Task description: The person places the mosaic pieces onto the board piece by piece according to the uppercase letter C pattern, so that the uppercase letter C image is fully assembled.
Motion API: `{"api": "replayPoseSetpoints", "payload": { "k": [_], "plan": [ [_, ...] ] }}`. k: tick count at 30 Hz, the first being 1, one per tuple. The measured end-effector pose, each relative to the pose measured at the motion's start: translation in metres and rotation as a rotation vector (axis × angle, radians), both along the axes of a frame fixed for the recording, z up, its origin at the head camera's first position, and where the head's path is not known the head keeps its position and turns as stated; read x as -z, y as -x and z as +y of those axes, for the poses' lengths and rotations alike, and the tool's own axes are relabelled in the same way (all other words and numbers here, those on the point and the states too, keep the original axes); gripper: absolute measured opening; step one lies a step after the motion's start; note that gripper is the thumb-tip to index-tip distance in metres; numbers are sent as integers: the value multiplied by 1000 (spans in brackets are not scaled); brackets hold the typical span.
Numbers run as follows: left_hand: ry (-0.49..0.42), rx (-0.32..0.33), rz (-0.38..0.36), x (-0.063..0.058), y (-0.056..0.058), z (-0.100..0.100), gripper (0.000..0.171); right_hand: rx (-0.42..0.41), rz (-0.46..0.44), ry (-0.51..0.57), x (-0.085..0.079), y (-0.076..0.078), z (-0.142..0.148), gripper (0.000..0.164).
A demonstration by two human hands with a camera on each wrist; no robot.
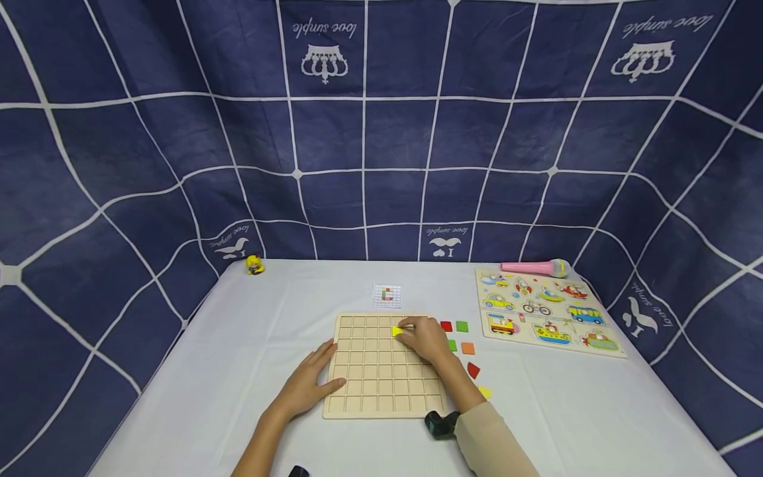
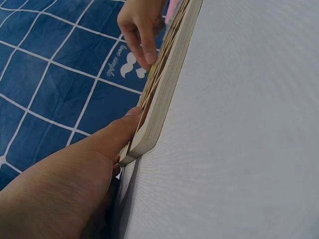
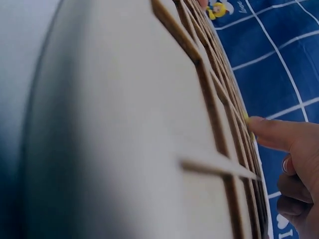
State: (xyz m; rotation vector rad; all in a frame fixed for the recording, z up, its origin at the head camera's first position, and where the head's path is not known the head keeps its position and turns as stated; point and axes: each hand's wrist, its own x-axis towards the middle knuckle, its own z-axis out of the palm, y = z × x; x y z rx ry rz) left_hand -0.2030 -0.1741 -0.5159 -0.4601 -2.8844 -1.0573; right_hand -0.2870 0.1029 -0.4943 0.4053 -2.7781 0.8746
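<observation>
A square wooden grid board (image 1: pixel 371 373) lies flat on the white table. Against its left edge rests my left hand (image 1: pixel 303 385), thumb over the rim and the other fingers along the side. My right hand (image 1: pixel 426 339) is over the board's upper right part, pinching a small yellow tile (image 1: pixel 396 331) between thumb and forefinger at a grid square. In the right wrist view, a fingertip meets the yellow tile (image 3: pixel 247 121) at board level. Whether it sits fully in its square I cannot tell. Behind the board lies a small pattern card (image 1: pixel 387 296).
Several loose tiles, such as a red tile (image 1: pixel 446 326), an orange tile (image 1: pixel 467 348) and a red rounded piece (image 1: pixel 473 370), lie right of the board. Farther right are a picture puzzle board (image 1: pixel 524 311) and a pink microphone (image 1: pixel 532 267). A yellow figurine (image 1: pixel 254 265) stands back left.
</observation>
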Motion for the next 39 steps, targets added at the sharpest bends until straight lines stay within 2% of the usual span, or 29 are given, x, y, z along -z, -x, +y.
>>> {"api": "replayPoseSetpoints", "payload": {
  "k": [5, 12, 19, 24, 28, 33, 39],
  "plan": [
    [3, 8, 4, 2, 0, -1, 81, 32, -7, 81, -11, 1, 18, 27],
    [3, 12, 16, 2, 1, -2, 81, 88, 41, 46, -24, 8, 63, 28],
    [4, 14, 17, 2, 1, -2, 81, 101, -46, 7, -20, 9, 95, 31],
    [2, 16, 16, 2, 0, -2, 81, 103, -133, -35, -13, 8, 102, 32],
    [-6, 19, 7, 3, 0, -2, 81, 104, -161, -65, -5, 7, 104, 32],
    [-6, 19, 4, 2, -1, -1, 81, 99, -150, -71, 0, 9, 105, 27],
    [-9, 14, 13, 1, 0, -2, 80, 92, -118, -61, -5, 8, 101, 25]
  ]
}}
